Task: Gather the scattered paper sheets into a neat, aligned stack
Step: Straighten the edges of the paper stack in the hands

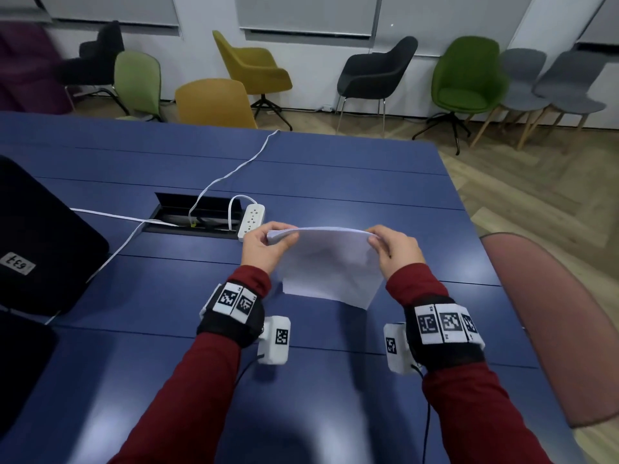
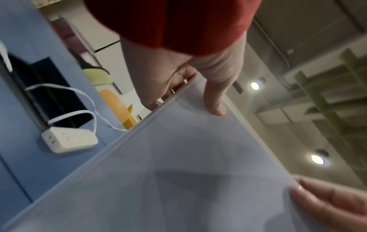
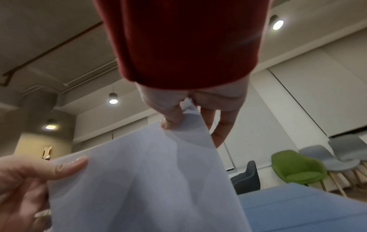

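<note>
A stack of white paper sheets (image 1: 330, 266) stands upright with its lower edge on the blue table (image 1: 150, 296). My left hand (image 1: 281, 234) pinches the stack's upper left corner and my right hand (image 1: 373, 237) pinches its upper right corner. The top edge bows slightly between them. In the left wrist view the paper sheets (image 2: 178, 172) fill the frame, with my left hand (image 2: 190, 97) gripping the edge, thumb on the near face. In the right wrist view my right hand (image 3: 184, 124) pinches the paper sheets (image 3: 149, 180), fingers behind the stack.
A white power strip (image 1: 252, 217) and white cables lie just behind the paper beside an open cable slot (image 1: 197, 212). A black case (image 1: 40, 236) sits at the table's left. A pink chair back (image 1: 549, 329) stands at the right edge. Several chairs line the far wall.
</note>
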`<state>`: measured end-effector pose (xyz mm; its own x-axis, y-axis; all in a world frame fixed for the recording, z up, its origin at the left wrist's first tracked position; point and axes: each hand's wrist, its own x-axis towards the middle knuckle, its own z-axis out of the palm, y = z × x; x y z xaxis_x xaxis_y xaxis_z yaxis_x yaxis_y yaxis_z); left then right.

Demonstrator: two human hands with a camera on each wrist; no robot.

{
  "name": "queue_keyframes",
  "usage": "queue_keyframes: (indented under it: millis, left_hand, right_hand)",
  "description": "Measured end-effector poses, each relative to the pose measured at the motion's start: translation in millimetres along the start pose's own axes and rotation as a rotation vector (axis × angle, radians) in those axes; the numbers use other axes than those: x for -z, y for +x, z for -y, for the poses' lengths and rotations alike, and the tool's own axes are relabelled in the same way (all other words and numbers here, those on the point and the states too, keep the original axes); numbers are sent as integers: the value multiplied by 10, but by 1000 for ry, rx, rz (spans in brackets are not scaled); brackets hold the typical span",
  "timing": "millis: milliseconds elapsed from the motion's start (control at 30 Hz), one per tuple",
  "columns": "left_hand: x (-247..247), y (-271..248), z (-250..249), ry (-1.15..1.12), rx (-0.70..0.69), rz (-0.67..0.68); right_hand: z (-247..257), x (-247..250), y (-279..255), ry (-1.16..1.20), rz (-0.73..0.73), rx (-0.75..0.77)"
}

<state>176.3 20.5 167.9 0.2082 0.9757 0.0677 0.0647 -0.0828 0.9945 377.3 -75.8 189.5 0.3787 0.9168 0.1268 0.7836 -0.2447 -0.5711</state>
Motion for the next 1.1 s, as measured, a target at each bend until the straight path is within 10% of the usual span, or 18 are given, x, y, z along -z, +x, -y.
queue_keyframes:
  millis: [200, 333, 500, 733, 833, 1100]
  left_hand:
    - [-219, -29, -295, 64, -159, 119]
    - [-187, 35, -447, 81, -256, 140]
    - [365, 185, 119, 572, -35, 191]
    - [564, 30, 451, -42, 258, -26]
    - [412, -125, 472, -207, 371, 91]
    - [400, -103, 276, -134, 206, 143]
  right_hand:
    - [208, 145, -15, -402, 56, 42]
    - [255, 216, -57, -276, -67, 37]
    - [-255, 262, -57, 123, -284, -4]
    - [-642, -13, -203, 672, -269, -203]
    - [-674, -107, -257, 741, -223, -229]
    - [-783, -190, -268, 847, -147, -207]
